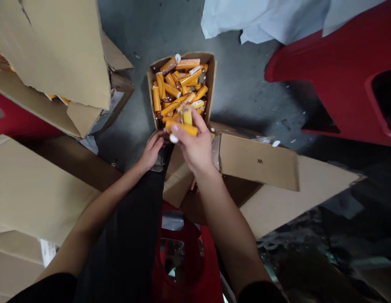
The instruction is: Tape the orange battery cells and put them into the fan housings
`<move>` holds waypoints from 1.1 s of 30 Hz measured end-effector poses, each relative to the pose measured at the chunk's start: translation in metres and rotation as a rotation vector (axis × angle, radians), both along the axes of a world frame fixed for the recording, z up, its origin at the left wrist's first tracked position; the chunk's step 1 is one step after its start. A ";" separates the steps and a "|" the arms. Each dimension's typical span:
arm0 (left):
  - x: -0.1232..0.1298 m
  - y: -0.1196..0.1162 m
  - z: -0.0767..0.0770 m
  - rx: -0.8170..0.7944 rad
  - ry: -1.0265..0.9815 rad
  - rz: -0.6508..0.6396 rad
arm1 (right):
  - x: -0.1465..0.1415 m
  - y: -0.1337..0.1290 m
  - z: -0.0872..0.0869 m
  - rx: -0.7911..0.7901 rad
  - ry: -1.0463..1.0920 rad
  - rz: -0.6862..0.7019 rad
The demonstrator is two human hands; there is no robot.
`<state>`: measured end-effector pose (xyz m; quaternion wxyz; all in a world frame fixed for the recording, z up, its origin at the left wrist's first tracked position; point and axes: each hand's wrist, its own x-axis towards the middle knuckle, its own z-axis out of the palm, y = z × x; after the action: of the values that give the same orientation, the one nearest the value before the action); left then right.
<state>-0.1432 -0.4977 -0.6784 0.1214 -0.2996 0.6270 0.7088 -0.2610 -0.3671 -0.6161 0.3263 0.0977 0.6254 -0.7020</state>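
Note:
Several orange cylinders (171, 90) with thin dark wires and some white ends lie jumbled in an open cardboard box (213, 84) on the floor. At the near side of that box, my right hand (197, 141) is closed on orange cylinders (189, 128), at least two, one of them more yellow. A small white round piece (174, 138) shows just beneath them. My left hand (153, 150) is lower and to the left, by the box's near corner, its fingers curled and partly in shadow. What its fingertips hold, if anything, is too dark to tell.
A large open carton (56, 50) stands at the left, with more flaps below it. Another open carton (258, 162) lies right of my right forearm. A red stool (334, 71) is at the upper right, near pale cloth (261, 19). More red plastic (189, 261) shows between my arms.

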 end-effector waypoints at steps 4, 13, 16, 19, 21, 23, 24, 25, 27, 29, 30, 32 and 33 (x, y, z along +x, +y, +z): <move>-0.001 -0.002 -0.002 0.009 -0.017 -0.008 | -0.014 -0.035 -0.027 0.154 0.089 -0.032; -0.001 -0.004 -0.002 0.023 -0.006 -0.021 | 0.115 0.126 0.023 0.510 0.305 0.166; 0.001 -0.003 -0.003 0.019 -0.005 -0.011 | 0.120 0.176 -0.015 0.766 0.238 0.235; 0.002 -0.003 -0.003 0.007 -0.014 -0.008 | 0.113 0.194 -0.046 0.916 0.123 0.600; 0.001 -0.004 -0.003 0.002 -0.027 -0.004 | 0.114 0.193 -0.054 0.955 0.042 1.013; 0.000 -0.005 -0.002 0.001 -0.034 -0.007 | 0.121 0.190 -0.056 0.996 -0.034 1.329; -0.001 -0.005 -0.002 -0.002 -0.035 -0.013 | 0.126 0.189 -0.055 1.016 -0.060 1.429; -0.001 -0.006 -0.002 -0.007 -0.036 -0.021 | 0.131 0.190 -0.054 1.022 -0.068 1.506; -0.002 -0.006 -0.003 -0.016 -0.041 -0.035 | 0.140 0.194 -0.052 0.990 -0.037 1.618; -0.002 -0.006 -0.004 -0.017 -0.049 -0.049 | 0.145 0.200 -0.051 0.923 0.019 1.678; -0.002 -0.006 -0.005 -0.016 -0.051 -0.056 | 0.146 0.203 -0.051 0.896 0.043 1.682; -0.002 -0.005 -0.006 -0.018 -0.052 -0.068 | 0.148 0.206 -0.053 0.884 0.077 1.635; -0.002 -0.005 -0.006 -0.020 -0.052 -0.071 | 0.148 0.206 -0.054 0.898 0.090 1.594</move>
<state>-0.1450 -0.5023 -0.6848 0.1598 -0.2967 0.6411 0.6896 -0.1128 -0.1613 -0.6697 0.6209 -0.2727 0.7340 0.0371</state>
